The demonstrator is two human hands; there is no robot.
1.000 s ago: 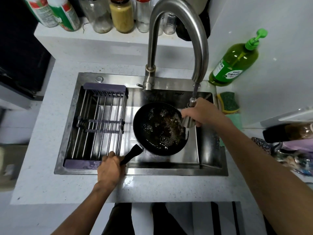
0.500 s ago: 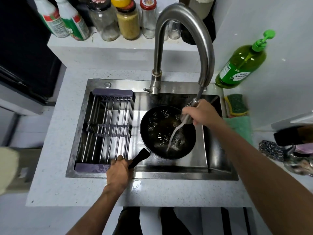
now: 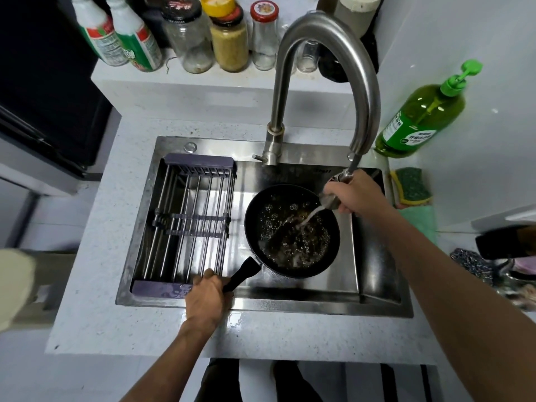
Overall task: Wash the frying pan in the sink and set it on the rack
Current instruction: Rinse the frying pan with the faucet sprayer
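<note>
The left hand (image 3: 207,297) curls round the end of the black handle (image 3: 242,274) of the frying pan (image 3: 291,230), holding it at the near rim of the sink (image 3: 380,262). The right hand (image 3: 355,194) grips the pull-out spray head (image 3: 329,200) of the faucet (image 3: 324,68), fingers wrapped round it, and tilts it toward the pan. A stream of water (image 3: 309,216) leaves the head and lands inside the pan, which sits in the basin with bubbling, brownish water covering its floor. The pan lies just right of the dish rack (image 3: 191,219), a frame of metal bars with grey plastic ends spanning the left part of the sink; the two stand close, and whether they touch cannot be told. The faucet's hose runs down from its arched spout to the spray head. On the counter right of the sink stand a green bottle of dish soap (image 3: 420,117) with a pump top, a green and yellow sponge (image 3: 412,185) and a green cloth (image 3: 420,221). On the ledge behind the faucet stand glass jars (image 3: 229,39) and two white and green bottles (image 3: 121,36).
</note>
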